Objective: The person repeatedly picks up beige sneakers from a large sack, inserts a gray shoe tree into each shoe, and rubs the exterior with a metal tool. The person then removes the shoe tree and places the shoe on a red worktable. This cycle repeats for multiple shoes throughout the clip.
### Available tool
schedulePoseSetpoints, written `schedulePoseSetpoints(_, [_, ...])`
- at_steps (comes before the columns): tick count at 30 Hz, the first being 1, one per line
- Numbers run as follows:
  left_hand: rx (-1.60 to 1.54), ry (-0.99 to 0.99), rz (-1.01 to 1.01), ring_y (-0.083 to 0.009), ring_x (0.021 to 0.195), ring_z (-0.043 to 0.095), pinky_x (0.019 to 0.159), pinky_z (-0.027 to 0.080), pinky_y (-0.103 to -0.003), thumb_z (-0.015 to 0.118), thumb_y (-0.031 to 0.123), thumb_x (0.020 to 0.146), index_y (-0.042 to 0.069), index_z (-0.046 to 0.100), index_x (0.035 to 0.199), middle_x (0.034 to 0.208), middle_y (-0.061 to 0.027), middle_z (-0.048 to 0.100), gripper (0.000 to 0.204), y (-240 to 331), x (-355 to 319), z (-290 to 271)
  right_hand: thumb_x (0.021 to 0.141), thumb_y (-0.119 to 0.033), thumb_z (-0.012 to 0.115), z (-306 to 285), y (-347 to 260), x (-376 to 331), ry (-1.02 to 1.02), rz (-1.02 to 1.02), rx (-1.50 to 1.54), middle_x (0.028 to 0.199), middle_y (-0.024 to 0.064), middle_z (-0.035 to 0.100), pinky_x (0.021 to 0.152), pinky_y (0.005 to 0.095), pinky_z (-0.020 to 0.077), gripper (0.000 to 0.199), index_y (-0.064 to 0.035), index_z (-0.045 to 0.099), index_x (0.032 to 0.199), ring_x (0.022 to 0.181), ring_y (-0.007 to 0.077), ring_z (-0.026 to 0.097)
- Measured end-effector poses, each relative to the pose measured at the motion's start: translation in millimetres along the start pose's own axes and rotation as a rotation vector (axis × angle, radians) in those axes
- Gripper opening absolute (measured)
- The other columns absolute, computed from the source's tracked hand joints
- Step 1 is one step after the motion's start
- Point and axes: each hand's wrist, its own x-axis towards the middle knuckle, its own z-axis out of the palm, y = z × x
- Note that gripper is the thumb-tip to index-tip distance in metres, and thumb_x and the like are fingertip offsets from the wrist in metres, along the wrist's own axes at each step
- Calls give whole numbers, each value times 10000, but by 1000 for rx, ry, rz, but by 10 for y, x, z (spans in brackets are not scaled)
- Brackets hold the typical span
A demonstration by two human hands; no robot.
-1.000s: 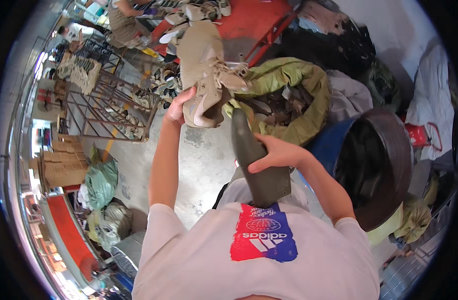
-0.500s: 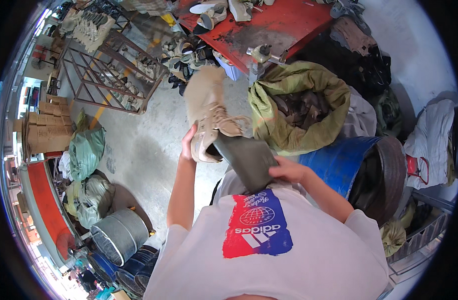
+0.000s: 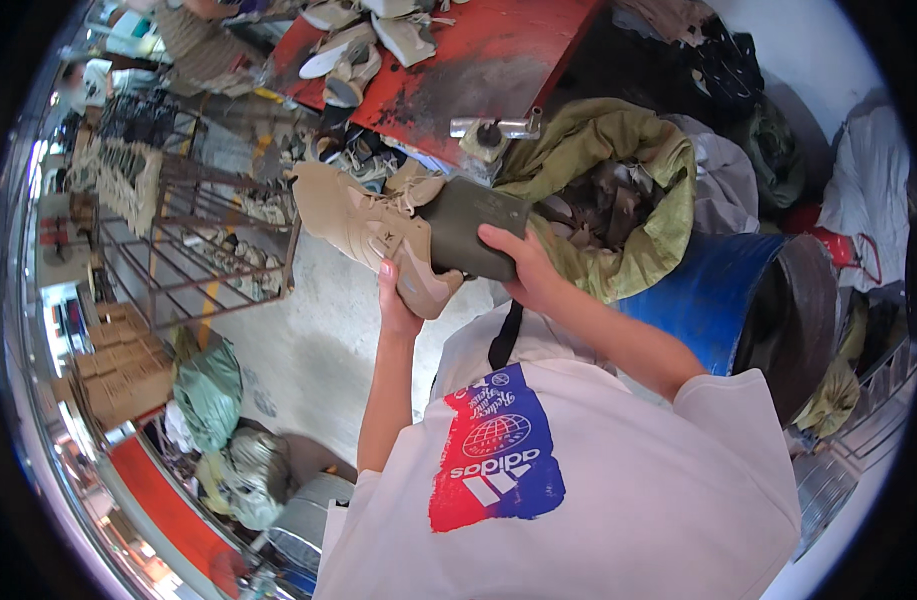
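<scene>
My left hand (image 3: 396,305) grips the tan boot (image 3: 373,232); my right hand (image 3: 526,270) pinches what looks like a dark insert (image 3: 468,226).

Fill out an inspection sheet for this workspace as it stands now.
Surface: bare concrete floor; red workbench beyond.
Job's things: tan boot and dark olive insert, held together in the air.
Clutter: olive sack of footwear, blue drum, loose shoes on the bench, metal rack, cardboard boxes.
Grippers: left hand under the boot's heel; right hand gripping the insert.
Cables: nothing seen.
Surroundings: crowded workshop, another person at top.
</scene>
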Motion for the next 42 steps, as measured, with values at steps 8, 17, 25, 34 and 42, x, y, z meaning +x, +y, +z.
schedulePoseSetpoints(8, [28,48,-195,-288,1272,585,1030,516,-453,493,625,991,101,408,1528,1436,-117,545,755,397,1422,287,927,-308,756,-241,-269,1174,42,90,166,1240,64,637,982,318,506,539,-29,541,1334,1131,156,621])
schedulePoseSetpoints(17, [286,44,-257,-271,1428,427,1150,385,-405,495,537,1037,120,74,1645,1594,-141,362,849,866,1949,341,979,-351,694,-229,-475,1475,51,293,306,1256,67,644,979,335,541,507,-39,551,1354,1102,158,642])
schedulePoseSetpoints(25, [686,8,-112,-268,1486,301,1205,245,-356,433,507,1076,56,-132,1628,1665,-187,186,910,1200,1913,808,994,-388,659,-236,-583,1473,57,357,371,1297,70,634,1031,404,539,528,-75,528,1398,1151,185,635])
schedulePoseSetpoints(34, [809,-31,-88,-276,1395,453,1161,321,-349,343,516,1101,112,-82,1648,1597,-210,353,802,1336,1868,1062,1001,-427,629,-254,-667,1465,41,331,370,1318,92,634,996,412,562,533,-98,531,1409,1136,229,659])
schedulePoseSetpoints(42, [1118,-176,-81,-309,1303,545,1070,429,-408,213,593,1090,124,-4,1656,1494,-181,483,767,1361,2017,1012,1006,-455,607,-92,-787,1536,66,352,470,1229,116,661,850,394,613,511,-77,576,1348,1019,283,698])
